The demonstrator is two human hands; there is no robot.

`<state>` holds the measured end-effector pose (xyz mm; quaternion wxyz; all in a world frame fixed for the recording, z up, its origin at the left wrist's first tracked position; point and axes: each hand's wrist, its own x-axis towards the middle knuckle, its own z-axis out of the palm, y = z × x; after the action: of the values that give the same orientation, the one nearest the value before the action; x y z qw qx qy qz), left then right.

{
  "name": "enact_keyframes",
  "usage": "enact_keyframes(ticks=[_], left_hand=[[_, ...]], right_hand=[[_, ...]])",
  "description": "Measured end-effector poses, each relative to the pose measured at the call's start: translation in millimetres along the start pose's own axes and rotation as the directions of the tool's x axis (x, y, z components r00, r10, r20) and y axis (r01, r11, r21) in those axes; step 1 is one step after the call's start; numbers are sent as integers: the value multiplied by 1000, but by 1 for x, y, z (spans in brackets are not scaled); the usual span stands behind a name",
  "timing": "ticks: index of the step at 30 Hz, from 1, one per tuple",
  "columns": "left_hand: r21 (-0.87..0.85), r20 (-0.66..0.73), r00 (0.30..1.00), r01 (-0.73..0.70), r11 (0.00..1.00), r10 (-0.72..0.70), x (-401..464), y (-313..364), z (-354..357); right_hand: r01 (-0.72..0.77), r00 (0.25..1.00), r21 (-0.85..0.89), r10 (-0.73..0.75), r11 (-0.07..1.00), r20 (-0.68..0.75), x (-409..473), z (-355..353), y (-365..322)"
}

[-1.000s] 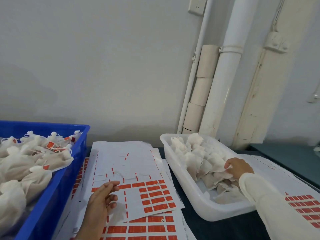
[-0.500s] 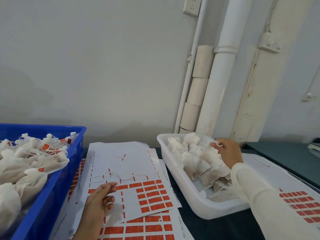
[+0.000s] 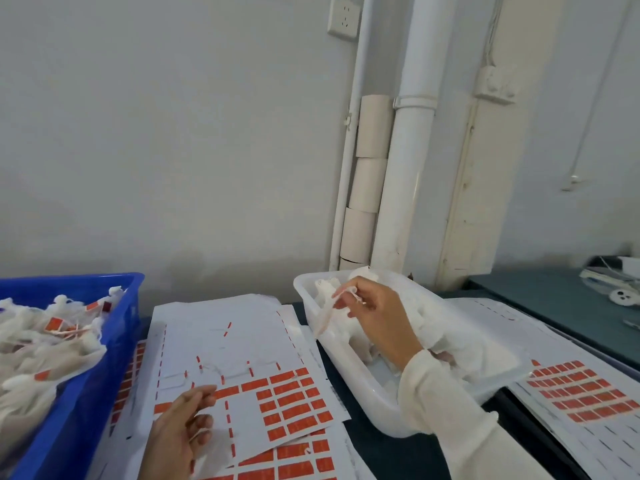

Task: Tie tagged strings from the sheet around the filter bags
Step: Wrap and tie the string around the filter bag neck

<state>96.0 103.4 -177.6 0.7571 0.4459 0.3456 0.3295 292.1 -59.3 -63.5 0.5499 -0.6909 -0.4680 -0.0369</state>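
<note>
Filter bags (image 3: pixel 349 327) lie heaped in a white tub (image 3: pixel 367 393) on the dark worktop (image 3: pixel 388 452). The right hand (image 3: pixel 377 317) is raised over the near-left part of that tub, its fingertips pinching one thin, limp bag (image 3: pixel 325 315) by its top so that the bag hangs down past the tub's left rim. A pale sleeve (image 3: pixel 446 403) covers the right forearm, which crosses the tub's near wall.

Left of the tub a sheet of tags (image 3: pixel 242 368) lies on other such sheets; its far part is bare white with a few red dashes, its near part carries rows of orange-red tags (image 3: pixel 298 407). The left hand (image 3: pixel 180 434) rests on the sheet's near-left corner with fingers curled, and a thin white string (image 3: pixel 200 434) shows at its fingertips, apparently pinched there.

Further left of the tub stands a blue crate (image 3: pixel 114 344) filled with white bags (image 3: pixel 45 344) that carry orange tags. Right of the tub lies another sheet (image 3: pixel 585 400) with a block of orange tags.
</note>
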Motion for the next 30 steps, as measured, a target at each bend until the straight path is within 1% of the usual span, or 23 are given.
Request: enact_keyframes(ticks=[2, 4, 5, 6, 9, 11, 13, 14, 16, 18, 19, 21, 23, 25, 27, 28, 30], left_hand=[[46, 25, 999, -21, 999, 20, -3, -1, 2], [97, 67, 997, -53, 994, 46, -5, -1, 6], [134, 90, 995, -64, 989, 52, -4, -1, 9], [178, 118, 991, -75, 981, 54, -3, -1, 11], [277, 212, 973, -149, 949, 91, -5, -2, 12], [283, 261, 952, -233, 930, 160, -11, -4, 8], [300, 217, 959, -243, 923, 182, -18, -6, 6], [347, 186, 963, -251, 904, 196, -21, -6, 5], [442, 126, 960, -281, 852, 251, -24, -7, 4], [488, 61, 950, -296, 821, 306, -22, -9, 2], [485, 39, 942, -310, 818, 334, -21, -9, 1], [435, -17, 944, -289, 853, 329, -19, -9, -2], [399, -60, 953, -248, 883, 296, -18, -8, -3], [386, -96, 958, -215, 897, 271, -13, -9, -4], [399, -117, 962, -183, 899, 248, -12, -10, -3], [393, -110, 965, -177, 902, 238, -12, -8, -1], [447, -83, 960, -204, 871, 267, -15, -7, 2]], right_hand=[[8, 1000, 98, -10, 995, 19, -13, 14, -5], [-39, 999, 228, 31, 973, 40, -24, 30, -12], [-66, 996, 260, 50, 963, 69, -29, 39, -14], [-85, 993, 249, 61, 965, 105, -33, 49, -16], [-54, 973, 71, 37, 996, 228, -40, 79, -14], [-23, 937, 78, -5, 997, 348, -43, 98, -11], [-25, 888, 103, -25, 994, 459, -45, 113, -5], [-27, 875, 92, -21, 995, 485, -46, 119, -3], [-79, 874, 82, 29, 994, 486, -49, 128, 3], [-182, 888, 113, 114, 977, 445, -53, 135, 11], [-240, 893, 141, 162, 960, 421, -55, 137, 15], [-352, 896, 235, 254, 906, 364, -57, 141, 21], [-430, 887, 308, 336, 848, 316, -60, 142, 27], [-455, 882, 336, 364, 825, 300, -62, 142, 31], [-460, 880, 368, 358, 808, 314, -65, 144, 30], [-473, 873, 387, 360, 792, 330, -65, 145, 29], [-513, 849, 388, 386, 766, 361, -65, 148, 26]])
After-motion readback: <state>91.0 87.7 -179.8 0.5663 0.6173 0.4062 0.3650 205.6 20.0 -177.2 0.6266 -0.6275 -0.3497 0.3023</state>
